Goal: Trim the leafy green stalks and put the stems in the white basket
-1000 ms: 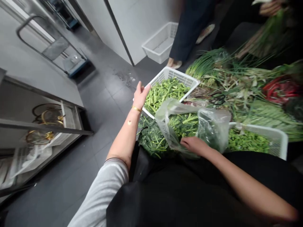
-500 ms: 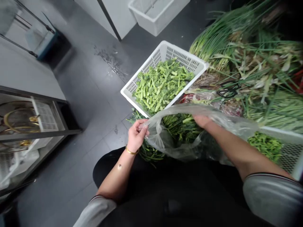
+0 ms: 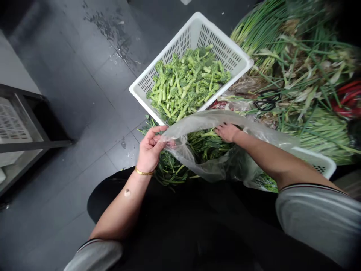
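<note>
My left hand (image 3: pixel 150 151) pinches the left edge of a clear plastic bag (image 3: pixel 194 123) between thumb and fingers. The bag lies wide at the mouth in front of my lap, with dark leafy green stalks (image 3: pixel 208 145) inside. Through the mouth reaches my right hand (image 3: pixel 228 132), its fingers spread and resting on the stalks; it does not grip them. Just beyond the bag stands a white perforated basket (image 3: pixel 235 47) holding a heap of cut broccolini (image 3: pixel 184 84). Loose leafy trimmings (image 3: pixel 172 171) lie below my left hand.
Spring onions (image 3: pixel 263 34) are piled at the right, with black-handled scissors (image 3: pixel 267 99) among them. Bagged green stalks (image 3: pixel 327 135) and a red bundle (image 3: pixel 349 98) lie farther right. Another white basket (image 3: pixel 324 162) sits by my right forearm. A metal rack (image 3: pixel 31 145) stands at the left on the tiled floor (image 3: pixel 93 131).
The view has shifted down and closer to the basket. My right hand has moved left inside the bag and its fingers now show on the stalks. My left hand keeps hold of the bag edge.
</note>
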`<state>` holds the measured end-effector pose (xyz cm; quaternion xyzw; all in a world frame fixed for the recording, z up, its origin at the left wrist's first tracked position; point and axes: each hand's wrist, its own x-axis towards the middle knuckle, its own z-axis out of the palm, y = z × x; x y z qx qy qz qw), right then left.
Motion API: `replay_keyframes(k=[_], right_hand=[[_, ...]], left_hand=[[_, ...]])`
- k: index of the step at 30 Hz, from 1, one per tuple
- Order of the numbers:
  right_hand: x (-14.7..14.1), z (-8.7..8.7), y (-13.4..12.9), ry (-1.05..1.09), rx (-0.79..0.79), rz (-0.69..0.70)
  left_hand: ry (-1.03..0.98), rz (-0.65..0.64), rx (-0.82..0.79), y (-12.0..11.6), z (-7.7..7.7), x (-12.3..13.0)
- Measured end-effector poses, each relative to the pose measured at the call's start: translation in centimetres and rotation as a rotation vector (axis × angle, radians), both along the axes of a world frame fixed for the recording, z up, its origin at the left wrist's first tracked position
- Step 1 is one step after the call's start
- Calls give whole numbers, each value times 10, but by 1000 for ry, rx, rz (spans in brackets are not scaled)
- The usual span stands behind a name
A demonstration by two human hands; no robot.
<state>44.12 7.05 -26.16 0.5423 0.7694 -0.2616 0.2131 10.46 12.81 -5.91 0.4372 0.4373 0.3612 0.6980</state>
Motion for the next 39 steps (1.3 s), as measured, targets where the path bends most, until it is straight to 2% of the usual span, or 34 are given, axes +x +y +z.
replay_keyframes(k=[6,9,12,15,18,20,22,23,26,27,31,32,35,37,39], right_hand=[[-31,9,-51,-162,-30,-141],[-42,18,-53,-195,-39,-204],[-40,41,-44,-173,-95,-243],[-26,88,-46,-123,-154,-249],[-18,157,-63,61,-187,-285],[-27,205,-74,348,-238,-351],[-49,249,-81,675,-342,-407],[-65,267,-83,807,-409,-418],[-121,305,-83,1099,-634,-410],[-140,311,-82,1160,-706,-394],[-203,315,-81,1225,-943,-383],[-214,313,-82,1218,-971,-419],[-234,308,-88,1212,-998,-543],[-238,306,-92,1200,-990,-599],[-237,305,-96,1168,-959,-647]], left_hand=[[24,-12,34,-10,-4,-1],[49,-44,48,-12,-8,-2],[125,-105,128,-10,-9,-6],[386,-89,409,-12,9,-14],[610,-3,808,-32,49,-18],[561,-77,1006,-56,79,-19],[423,-198,1098,-78,104,-22],[362,-216,1097,-86,113,-25],[293,-172,992,-99,131,-46],[304,-210,964,-100,134,-56],[537,-611,904,-108,134,-99],[636,-646,874,-111,131,-107],[862,-597,765,-117,121,-126],[847,-591,741,-118,120,-132],[719,-630,772,-116,122,-129]])
